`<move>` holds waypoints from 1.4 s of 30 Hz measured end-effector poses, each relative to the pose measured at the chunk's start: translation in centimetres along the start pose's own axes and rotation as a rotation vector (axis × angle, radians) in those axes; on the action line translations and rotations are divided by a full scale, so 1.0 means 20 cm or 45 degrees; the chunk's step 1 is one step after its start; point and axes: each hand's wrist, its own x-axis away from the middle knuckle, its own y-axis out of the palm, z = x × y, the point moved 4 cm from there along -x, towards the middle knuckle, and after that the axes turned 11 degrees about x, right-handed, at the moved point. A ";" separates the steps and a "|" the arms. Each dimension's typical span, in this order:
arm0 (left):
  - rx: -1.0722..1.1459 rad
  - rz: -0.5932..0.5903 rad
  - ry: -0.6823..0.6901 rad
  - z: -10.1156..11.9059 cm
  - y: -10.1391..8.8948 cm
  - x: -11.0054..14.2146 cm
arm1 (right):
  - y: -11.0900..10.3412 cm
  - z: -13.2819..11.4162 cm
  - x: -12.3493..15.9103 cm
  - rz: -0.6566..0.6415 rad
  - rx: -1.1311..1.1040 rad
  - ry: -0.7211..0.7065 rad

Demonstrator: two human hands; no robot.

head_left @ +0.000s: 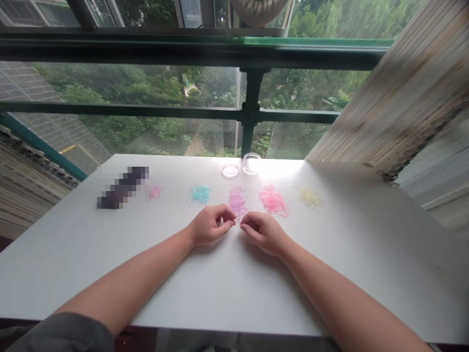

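My left hand (214, 225) and my right hand (264, 232) are held close together over the white table, fingertips almost meeting. Thumb and forefinger are pinched on each; anything between them is too small to make out. Right behind the fingertips lies a purple pile of thin loops that look like small rubber bands (238, 199). A pink-red pile of the same kind (271, 199) is just beyond my right hand, and a turquoise pile (200, 194) lies behind my left. Farther out are a small pink pile (155, 191) at left and a yellow pile (310, 197) at right.
Two round transparent containers or lids, a shallow one (230, 170) and a taller one (252, 164), stand at the back edge of the white table (205, 293). A blurred-out dark object (122, 188) lies at left. Behind are a green-framed window and curtains (381, 93).
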 end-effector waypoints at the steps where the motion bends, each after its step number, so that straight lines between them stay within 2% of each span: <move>1: -0.017 -0.036 0.013 0.01 0.01 0.00 | 0.00 0.00 0.00 0.003 -0.007 0.004; 5: -0.137 -0.110 0.072 0.02 0.04 0.01 | 0.01 0.01 -0.01 0.010 -0.003 0.016; 9: -0.279 -0.036 0.109 0.01 0.06 0.02 | 0.02 0.01 -0.01 0.012 0.024 0.005; 17: -0.270 0.062 0.216 -0.01 0.05 0.02 | 0.01 0.00 -0.02 0.018 0.058 -0.029; 42: -0.216 0.027 0.159 -0.02 0.04 0.01 | 0.01 0.04 -0.02 0.035 -0.047 -0.017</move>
